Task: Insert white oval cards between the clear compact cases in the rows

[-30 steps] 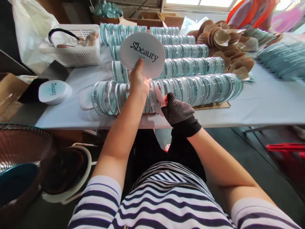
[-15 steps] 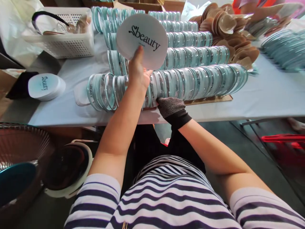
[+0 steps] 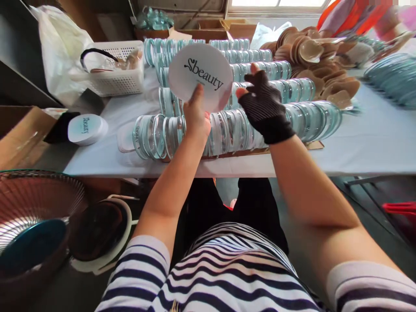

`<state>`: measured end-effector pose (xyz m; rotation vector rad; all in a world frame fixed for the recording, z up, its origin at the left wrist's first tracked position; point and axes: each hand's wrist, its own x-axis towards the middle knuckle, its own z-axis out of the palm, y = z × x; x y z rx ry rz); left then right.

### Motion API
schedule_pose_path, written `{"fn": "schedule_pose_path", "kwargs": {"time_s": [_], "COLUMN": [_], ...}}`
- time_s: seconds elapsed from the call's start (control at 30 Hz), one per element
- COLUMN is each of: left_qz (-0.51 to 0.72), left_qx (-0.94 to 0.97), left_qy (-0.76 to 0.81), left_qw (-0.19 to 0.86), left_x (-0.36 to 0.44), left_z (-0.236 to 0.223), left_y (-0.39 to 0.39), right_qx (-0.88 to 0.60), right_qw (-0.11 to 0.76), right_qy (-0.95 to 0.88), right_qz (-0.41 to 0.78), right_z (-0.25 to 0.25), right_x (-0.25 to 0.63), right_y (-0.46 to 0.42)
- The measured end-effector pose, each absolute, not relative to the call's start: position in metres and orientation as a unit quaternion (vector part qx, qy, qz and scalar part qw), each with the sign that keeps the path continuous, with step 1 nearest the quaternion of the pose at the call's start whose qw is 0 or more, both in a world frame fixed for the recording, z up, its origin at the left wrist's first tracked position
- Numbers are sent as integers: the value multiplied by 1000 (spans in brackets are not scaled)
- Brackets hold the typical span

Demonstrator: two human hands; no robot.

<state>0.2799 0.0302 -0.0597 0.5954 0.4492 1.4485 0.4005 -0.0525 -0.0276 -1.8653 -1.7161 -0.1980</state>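
Observation:
My left hand [image 3: 197, 115] grips a white rounded card [image 3: 198, 65] printed "Sbeauty", its thumb on the printed face. Whether more cards lie behind it I cannot tell. Just to the right of the card, my right hand [image 3: 264, 104] is raised in a black dotted fingerless glove, fingers apart and nothing seen in it. Below both hands runs the front row of clear round mirror-like pieces [image 3: 227, 132], standing on edge on a strip of cardboard [image 3: 315, 145]. Several similar rows [image 3: 302, 89] stand behind it.
A stack of matching cards [image 3: 87, 129] lies at the table's left, near a white perforated basket [image 3: 120, 82]. Brown paddle-shaped pieces [image 3: 339, 89] are heaped at the back right, by more clear pieces [image 3: 391, 80]. Another person's orange clothing [image 3: 360, 17] shows beyond.
My right hand has lifted from the front row's near edge and moved up and right, its fingers now spread. My left hand still holds the card. The view has tilted up slightly.

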Motion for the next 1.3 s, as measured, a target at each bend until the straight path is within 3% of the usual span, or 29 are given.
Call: {"fn": "schedule_pose_path", "kwargs": {"time_s": [0.17, 0.33, 0.43, 0.6, 0.73, 0.87, 0.97, 1.17, 1.3], "left_qz": [670, 692, 687, 666, 663, 639, 629, 608, 614], "left_qx": [277, 305, 295, 295, 278, 271, 261, 196, 164], "left_qy": [211, 210, 227, 201, 183, 180, 195, 197, 188], "left_qw": [656, 619, 624, 655, 671, 697, 706, 743, 749], "left_x": [269, 261, 257, 248, 237, 232, 232, 229, 224], "left_z": [-59, -59, -64, -67, -63, -63, -63, -57, -51], "left_y": [9, 1, 6, 17, 34, 49, 50, 48, 59], "right_qx": [-666, -709, -650, -715, -718, -722, -734, -753, -757], "right_qw": [213, 260, 287, 289, 341, 185, 107, 89, 109], "right_qy": [-691, -617, -662, -619, -554, -649, -664, -651, -643], "right_qz": [-184, -222, -239, -148, -248, -151, -92, -46, -22], "right_z": [-26, -35, -35, -31, -29, -42, -55, -68, -68], "right_x": [369, 353, 347, 343, 344, 327, 307, 296, 300], "right_y": [-47, -56, -51, -43, -102, -171, -169, -87, -77]}}
